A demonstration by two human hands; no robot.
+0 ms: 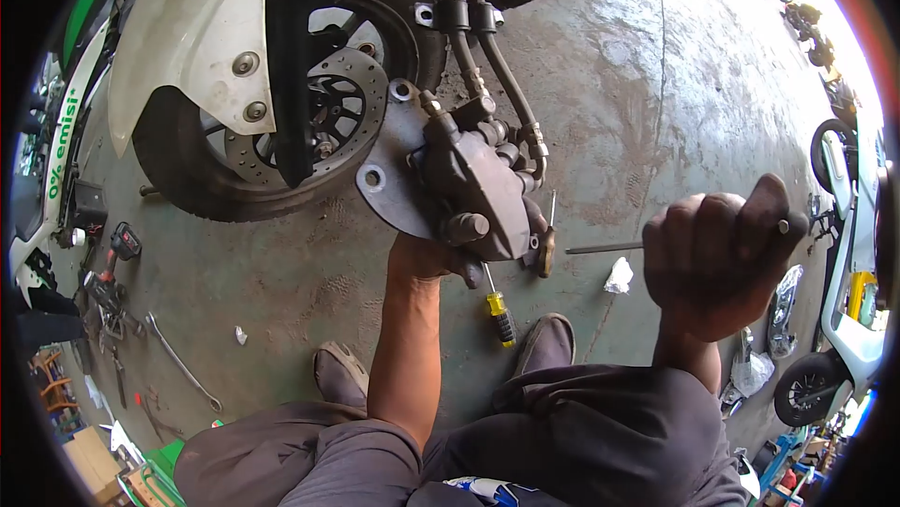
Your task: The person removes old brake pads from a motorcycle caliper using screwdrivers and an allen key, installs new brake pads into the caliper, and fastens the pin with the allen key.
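Currently, just toward twelve from centre, the caliper is resting in the left hand, which is clasping it from beneath, most fingers hiding behind; at three o'clock the right hand is clenching a rod that is pointing toward nine. Since one hand seems to be bearing the weight, an off-centre push could be twisting the caliper loose and straining the hoses at one o'clock; a skidding rod could be jabbing the left hand.
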